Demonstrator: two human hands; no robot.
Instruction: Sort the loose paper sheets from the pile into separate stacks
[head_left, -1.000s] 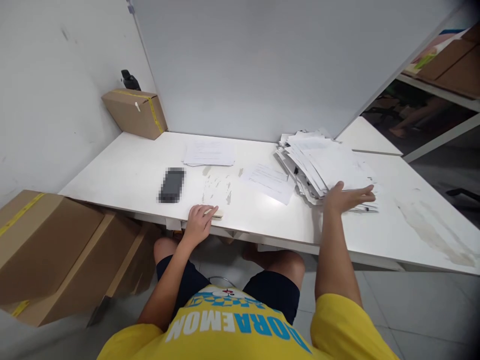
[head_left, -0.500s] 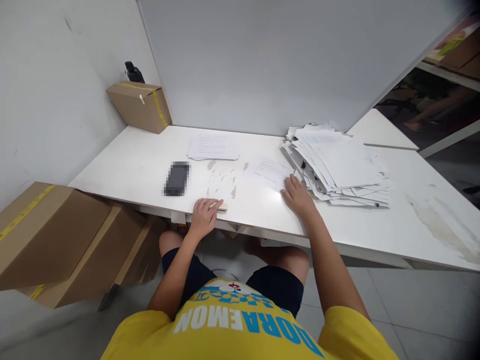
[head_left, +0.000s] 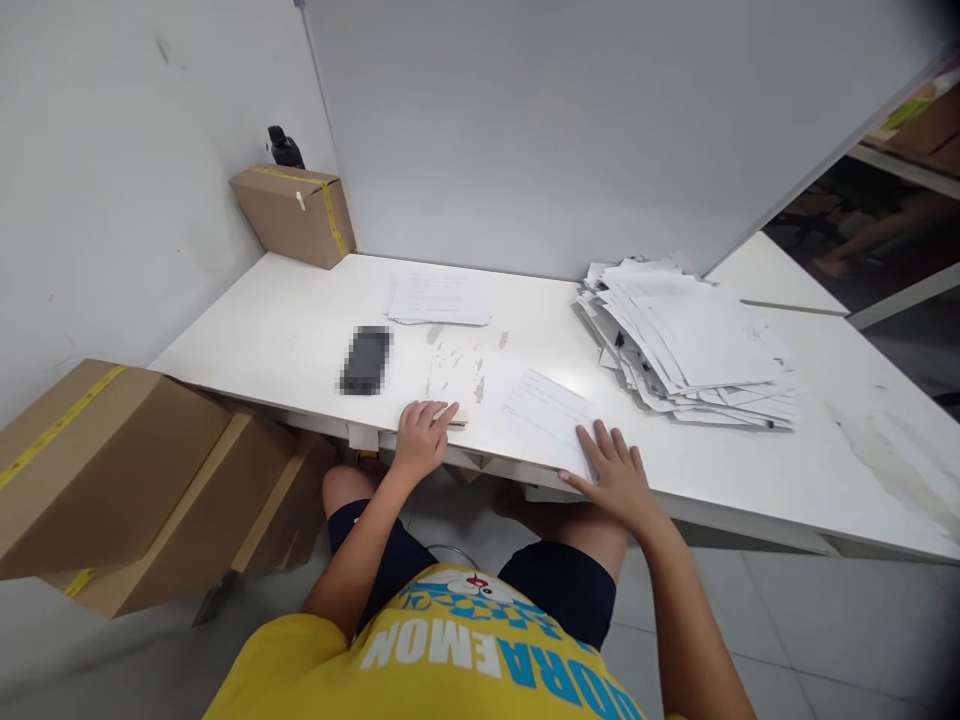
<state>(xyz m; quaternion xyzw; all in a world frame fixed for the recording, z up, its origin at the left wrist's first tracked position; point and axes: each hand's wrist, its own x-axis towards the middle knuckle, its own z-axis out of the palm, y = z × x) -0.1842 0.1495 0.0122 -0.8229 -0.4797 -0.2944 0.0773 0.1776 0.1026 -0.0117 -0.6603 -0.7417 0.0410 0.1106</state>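
- Left hand (head_left: 420,440) covers small pale object (head_left: 459,420) at desk (head_left: 247,340) edge, apparently steadying it; grip cannot be determined.
- Right hand (head_left: 621,480), open, fingers spread, meets loose sheet (head_left: 544,408), presumably for control.
- Paper pile (head_left: 694,330) lies beyond, to the right.

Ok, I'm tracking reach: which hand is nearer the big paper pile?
Right. The right hand touches the loose sheet in front of the big paper pile; the left hand lies farther away, left of that sheet.
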